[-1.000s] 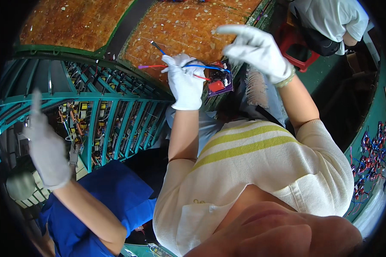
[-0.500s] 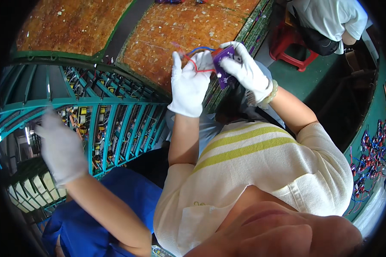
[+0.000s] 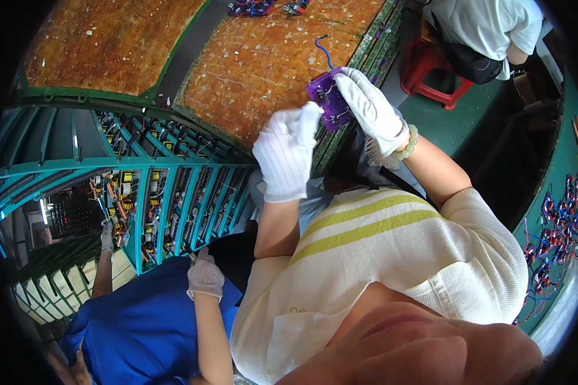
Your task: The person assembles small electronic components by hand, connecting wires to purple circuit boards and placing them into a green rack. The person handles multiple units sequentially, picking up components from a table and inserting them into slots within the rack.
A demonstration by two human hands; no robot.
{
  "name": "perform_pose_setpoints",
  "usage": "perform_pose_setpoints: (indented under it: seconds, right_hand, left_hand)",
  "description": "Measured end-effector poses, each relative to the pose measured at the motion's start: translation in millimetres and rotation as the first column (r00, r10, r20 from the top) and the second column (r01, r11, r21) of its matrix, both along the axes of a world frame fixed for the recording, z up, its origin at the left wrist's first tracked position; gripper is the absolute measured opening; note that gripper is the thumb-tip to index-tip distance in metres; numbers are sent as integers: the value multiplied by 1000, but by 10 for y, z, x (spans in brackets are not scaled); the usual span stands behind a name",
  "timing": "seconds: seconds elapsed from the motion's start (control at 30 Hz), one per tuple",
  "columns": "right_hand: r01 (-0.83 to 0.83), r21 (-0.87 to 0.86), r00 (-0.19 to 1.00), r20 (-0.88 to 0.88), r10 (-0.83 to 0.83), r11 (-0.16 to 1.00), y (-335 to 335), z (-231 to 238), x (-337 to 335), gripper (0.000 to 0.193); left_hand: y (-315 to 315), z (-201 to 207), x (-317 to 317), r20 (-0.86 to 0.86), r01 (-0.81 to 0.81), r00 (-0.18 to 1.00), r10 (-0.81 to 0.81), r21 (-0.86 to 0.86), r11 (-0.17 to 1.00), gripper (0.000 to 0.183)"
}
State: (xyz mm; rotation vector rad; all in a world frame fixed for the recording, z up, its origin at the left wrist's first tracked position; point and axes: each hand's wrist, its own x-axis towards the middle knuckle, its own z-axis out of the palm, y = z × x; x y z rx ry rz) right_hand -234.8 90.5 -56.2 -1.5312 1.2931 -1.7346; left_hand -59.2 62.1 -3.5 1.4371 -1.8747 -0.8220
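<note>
A purple circuit board (image 3: 331,102), its small parts facing up, is gripped at its right edge by my gloved right hand (image 3: 374,114). A blue wire (image 3: 323,51) sticks up from the board's upper edge. My gloved left hand (image 3: 285,153) is at the board's left edge, fingers curled in and the fingertips close to or touching it. Whatever those fingers pinch, if anything, is hidden. Both hands are above the near edge of a worn brown work board (image 3: 250,70).
Several assembled boards (image 3: 253,8) lie at the far edge. To the left, a teal rack (image 3: 173,212) holds circuit boards, beside a co-worker in blue (image 3: 141,314) with gloved hands. A red stool (image 3: 430,74) with a seated person is at upper right. Wired parts (image 3: 555,224) lie far right.
The purple board has been turned, showing its parts side. My left hand's fingers have curled from spread. The blue wire now points away. The co-worker's gloved hand has drawn back toward their body.
</note>
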Motion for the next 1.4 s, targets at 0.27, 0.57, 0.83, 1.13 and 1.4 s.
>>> perform_pose_setpoints:
  seconds: [0.27,0.57,0.83,1.13,1.4]
  right_hand:
    - [56,-205,969,-225,-102,977,44,20,31,32]
    - [42,86,979,197,-59,995,66,59,-21,30]
    - [62,108,965,246,-87,992,73,101,14,30]
    - [-328,141,833,510,216,934,129,256,-34,48]
    - [-83,285,934,356,-25,955,201,259,78,41]
  left_hand:
    - [-30,82,-200,-120,80,989,-90,-81,993,28]
    - [5,-26,-187,-712,201,695,-103,55,978,17]
    - [37,0,-219,-767,176,640,-32,106,979,20]
    - [-154,-22,-122,-727,96,680,90,210,973,26]
    - [-91,9,-218,-774,110,632,45,147,983,45]
